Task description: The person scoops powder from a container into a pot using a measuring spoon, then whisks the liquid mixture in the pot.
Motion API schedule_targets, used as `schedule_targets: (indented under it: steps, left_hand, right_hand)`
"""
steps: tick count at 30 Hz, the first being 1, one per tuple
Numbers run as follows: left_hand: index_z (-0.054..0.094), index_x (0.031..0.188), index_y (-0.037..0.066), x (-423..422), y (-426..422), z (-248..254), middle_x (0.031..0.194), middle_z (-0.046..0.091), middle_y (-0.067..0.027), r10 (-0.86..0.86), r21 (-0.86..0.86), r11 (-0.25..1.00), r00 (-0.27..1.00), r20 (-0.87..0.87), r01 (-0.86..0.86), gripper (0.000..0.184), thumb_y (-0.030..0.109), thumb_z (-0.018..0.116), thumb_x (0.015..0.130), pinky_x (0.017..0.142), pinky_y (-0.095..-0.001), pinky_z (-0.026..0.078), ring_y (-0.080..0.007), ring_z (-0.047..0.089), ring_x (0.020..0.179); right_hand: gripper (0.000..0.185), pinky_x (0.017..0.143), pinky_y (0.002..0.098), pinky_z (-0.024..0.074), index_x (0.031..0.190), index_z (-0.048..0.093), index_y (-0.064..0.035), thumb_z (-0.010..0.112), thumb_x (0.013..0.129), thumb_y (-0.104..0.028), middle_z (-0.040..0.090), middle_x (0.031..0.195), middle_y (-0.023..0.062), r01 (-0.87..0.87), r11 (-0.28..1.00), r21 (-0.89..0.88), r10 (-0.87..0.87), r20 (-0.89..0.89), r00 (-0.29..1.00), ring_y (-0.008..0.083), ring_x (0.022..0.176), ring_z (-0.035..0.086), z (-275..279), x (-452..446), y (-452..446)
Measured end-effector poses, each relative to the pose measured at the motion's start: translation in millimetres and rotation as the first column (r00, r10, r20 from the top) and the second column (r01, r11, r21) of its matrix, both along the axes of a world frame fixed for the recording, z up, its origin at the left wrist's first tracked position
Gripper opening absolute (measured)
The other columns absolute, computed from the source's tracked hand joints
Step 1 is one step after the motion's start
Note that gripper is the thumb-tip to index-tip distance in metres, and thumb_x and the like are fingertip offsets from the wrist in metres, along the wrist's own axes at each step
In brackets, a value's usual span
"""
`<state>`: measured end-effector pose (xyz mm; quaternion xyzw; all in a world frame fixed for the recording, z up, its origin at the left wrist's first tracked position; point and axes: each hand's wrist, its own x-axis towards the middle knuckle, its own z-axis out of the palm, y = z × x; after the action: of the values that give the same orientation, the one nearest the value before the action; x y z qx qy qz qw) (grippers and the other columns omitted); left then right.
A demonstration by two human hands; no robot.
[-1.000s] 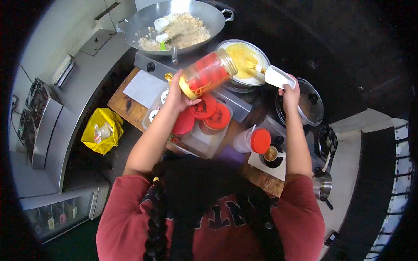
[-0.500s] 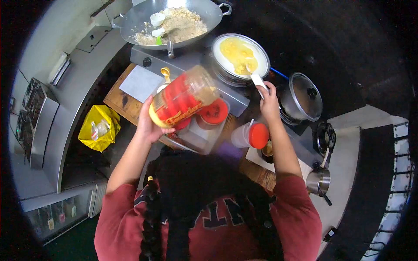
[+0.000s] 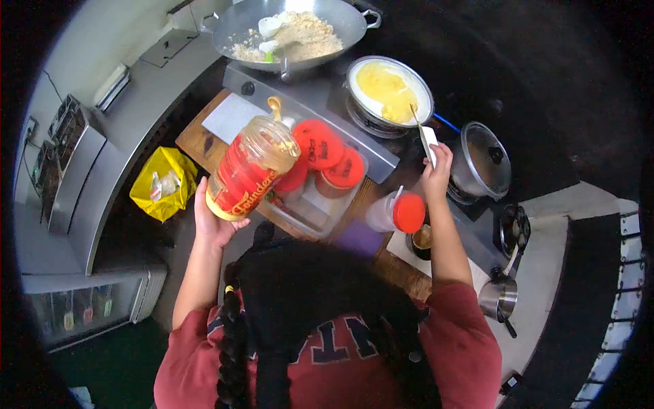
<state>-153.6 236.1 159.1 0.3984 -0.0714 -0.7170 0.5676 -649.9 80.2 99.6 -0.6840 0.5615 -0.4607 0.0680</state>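
Note:
My left hand (image 3: 212,217) is wrapped round the lower part of a big clear jar (image 3: 245,170) with a red label and a yellow base. The jar is tilted, its open mouth pointing up and to the right, with residue on the inner wall. In my right hand (image 3: 437,170) is a white-handled utensil (image 3: 428,144); its thin end reaches to the rim of a pan (image 3: 424,87). That pan holds a white layer topped by a yellow mass (image 3: 385,90). Which kind of utensil it is, I cannot tell.
A large wok (image 3: 235,27) of crumbly food stands at the back, scoops in it. Red-lidded jars (image 3: 320,144) sit in a clear tub (image 3: 320,228). Another red-lidded container (image 3: 409,213) is near my right forearm. A lidded pot (image 3: 480,160) stands right; a yellow bag (image 3: 163,184) lies left.
The jar has moved left and away from the pan, its mouth now turned more upward. My right hand has drawn the utensil back toward the pan's edge. The view has shifted slightly.

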Motion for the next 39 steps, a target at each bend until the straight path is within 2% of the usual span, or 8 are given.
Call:
schedule_targets:
  steps: [17, 18, 21, 22, 24, 26, 28, 39]
  left_hand:
    - [0.048, 0.139, 0.016, 38, 84, -6, 0.124, 0.063, -0.0148, 0.238, -0.107, 0.965, 0.971, -0.015, -0.238, 0.071, 0.068, 0.037, 0.093, 0.059, -0.0403, 0.061, -0.0326, 0.068, 0.098]
    - [0.048, 0.139, 0.016, 42, 81, -8, 0.126, 0.062, -0.0150, 0.222, -0.121, 0.966, 0.973, -0.061, -0.228, 0.071, 0.068, 0.036, 0.093, 0.059, -0.0407, 0.060, -0.0332, 0.068, 0.099]
    - [0.048, 0.139, 0.016, 60, 68, -23, 0.127, 0.062, -0.0152, 0.201, -0.113, 0.972, 0.978, -0.057, -0.207, 0.072, 0.069, 0.036, 0.093, 0.061, -0.0419, 0.060, -0.0338, 0.067, 0.101]
    - [0.048, 0.139, 0.016, 66, 65, -27, 0.127, 0.062, -0.0152, 0.184, -0.120, 0.974, 0.981, -0.060, -0.190, 0.072, 0.069, 0.036, 0.093, 0.061, -0.0419, 0.060, -0.0338, 0.067, 0.101]
    - [0.049, 0.138, 0.015, 76, 59, -33, 0.127, 0.062, -0.0151, 0.148, -0.122, 0.980, 0.985, -0.089, -0.159, 0.073, 0.070, 0.036, 0.092, 0.061, -0.0426, 0.060, -0.0342, 0.067, 0.101]
    - [0.049, 0.138, 0.015, 88, 54, -40, 0.127, 0.062, -0.0149, 0.109, -0.108, 0.987, 0.990, -0.093, -0.118, 0.073, 0.071, 0.036, 0.092, 0.061, -0.0424, 0.060, -0.0337, 0.067, 0.100]
    - [0.050, 0.137, 0.015, 93, 52, -35, 0.126, 0.062, -0.0143, 0.027, -0.127, 0.991, 0.993, -0.115, -0.042, 0.074, 0.071, 0.037, 0.091, 0.061, -0.0424, 0.060, -0.0325, 0.067, 0.100]
    - [0.053, 0.132, 0.019, 120, 32, -19, 0.122, 0.065, -0.0093, -0.090, -0.022, 0.996, 0.995, 0.033, 0.091, 0.071, 0.074, 0.040, 0.090, 0.068, -0.0448, 0.056, -0.0280, 0.066, 0.098]
  right_hand:
    - [0.052, 0.079, 0.0325, 0.0566, 0.123, 0.057, -0.0049, 0.046, 0.078, 0.019, 0.049, 0.126, 0.0200, -0.069, 0.997, -0.045, 0.063, -0.128, 0.990, 0.0315, 0.107, 0.058, -5, -9, 32]
    - [0.051, 0.075, 0.0332, 0.0574, 0.126, 0.053, -0.0047, 0.045, 0.080, 0.016, 0.050, 0.126, 0.0191, -0.054, 0.998, -0.010, 0.055, 0.128, 0.990, 0.0300, 0.098, 0.060, 3, -3, 34]
    - [0.050, 0.059, 0.0345, 0.0583, 0.136, 0.042, -0.0048, 0.045, 0.087, 0.001, 0.056, 0.120, 0.0155, -0.032, 0.994, 0.104, -0.053, 0.719, 0.693, 0.0241, 0.067, 0.064, 28, 25, 58]
    - [0.050, 0.059, 0.0345, 0.0583, 0.136, 0.042, -0.0048, 0.045, 0.087, 0.001, 0.056, 0.120, 0.0155, -0.015, 0.995, 0.096, -0.059, 0.719, 0.693, 0.0241, 0.067, 0.064, 32, 39, 69]
    - [0.044, 0.058, 0.0333, 0.0572, 0.136, 0.043, -0.0065, 0.047, 0.093, -0.010, 0.061, 0.113, 0.0147, -0.291, 0.953, 0.080, -0.006, 0.969, 0.247, 0.0234, 0.070, 0.065, 36, 70, 101]
    - [0.041, 0.056, 0.0325, 0.0564, 0.136, 0.043, -0.0077, 0.047, 0.097, -0.020, 0.064, 0.108, 0.0136, -0.297, 0.940, 0.166, -0.161, 0.986, 0.040, 0.0235, 0.071, 0.065, 37, 127, 127]
    - [0.039, 0.056, 0.0337, 0.0565, 0.134, 0.043, -0.0071, 0.047, 0.100, -0.025, 0.064, 0.109, 0.0127, -0.485, 0.872, 0.066, -0.068, 0.998, 0.013, 0.0231, 0.072, 0.066, 20, 172, 151]
    - [0.037, 0.058, 0.0322, 0.0591, 0.138, 0.033, -0.0081, 0.045, 0.105, -0.017, 0.061, 0.113, 0.0166, -0.344, 0.902, 0.261, -0.174, 0.949, 0.263, 0.0232, 0.071, 0.069, -8, 278, 152]
